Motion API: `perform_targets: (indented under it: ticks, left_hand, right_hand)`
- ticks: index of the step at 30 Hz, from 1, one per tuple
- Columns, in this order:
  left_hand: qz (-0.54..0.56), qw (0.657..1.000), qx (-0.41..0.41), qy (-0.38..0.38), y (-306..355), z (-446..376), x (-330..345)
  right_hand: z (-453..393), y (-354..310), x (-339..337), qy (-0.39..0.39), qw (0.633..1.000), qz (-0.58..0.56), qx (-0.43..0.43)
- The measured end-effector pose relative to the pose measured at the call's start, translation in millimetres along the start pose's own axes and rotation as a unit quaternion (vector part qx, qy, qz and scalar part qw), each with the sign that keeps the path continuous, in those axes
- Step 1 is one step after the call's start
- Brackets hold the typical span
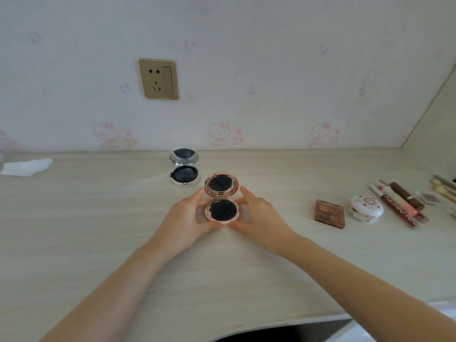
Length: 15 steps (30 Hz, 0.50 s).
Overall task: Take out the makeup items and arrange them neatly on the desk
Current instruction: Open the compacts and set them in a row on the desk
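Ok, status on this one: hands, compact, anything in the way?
Left hand and right hand both hold the open rose-gold compact. Silver compact open just behind. Nothing in the way.

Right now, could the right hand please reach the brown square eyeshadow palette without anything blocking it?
Probably yes: bare desk lies between the right hand and the brown square eyeshadow palette, though that hand currently holds the open rose-gold compact.

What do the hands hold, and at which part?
Both the left hand and the right hand hold the open pink compact by the sides of its base.
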<state>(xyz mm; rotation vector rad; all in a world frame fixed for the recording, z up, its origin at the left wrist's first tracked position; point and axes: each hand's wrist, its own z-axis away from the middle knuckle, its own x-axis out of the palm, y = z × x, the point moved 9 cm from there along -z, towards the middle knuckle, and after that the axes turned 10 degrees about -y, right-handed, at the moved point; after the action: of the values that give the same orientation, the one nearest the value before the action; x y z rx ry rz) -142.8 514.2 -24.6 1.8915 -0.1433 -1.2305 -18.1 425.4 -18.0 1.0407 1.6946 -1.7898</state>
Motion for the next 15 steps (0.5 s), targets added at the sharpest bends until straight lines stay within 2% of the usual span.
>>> perform_targets:
  ticks: [9,15]
  left_hand:
    - [0.003,1.0,0.018,-0.005,4.7,-7.2,0.2]
    - [0.017,1.0,0.012,-0.007,-3.3,-28.3,-3.1]
  right_hand:
    - [-5.8,-4.7,-4.9,0.028,0.999,-0.008,-0.037]
    - [-25.7,2.9,-10.0,0.021,0.998,-0.058,-0.006]
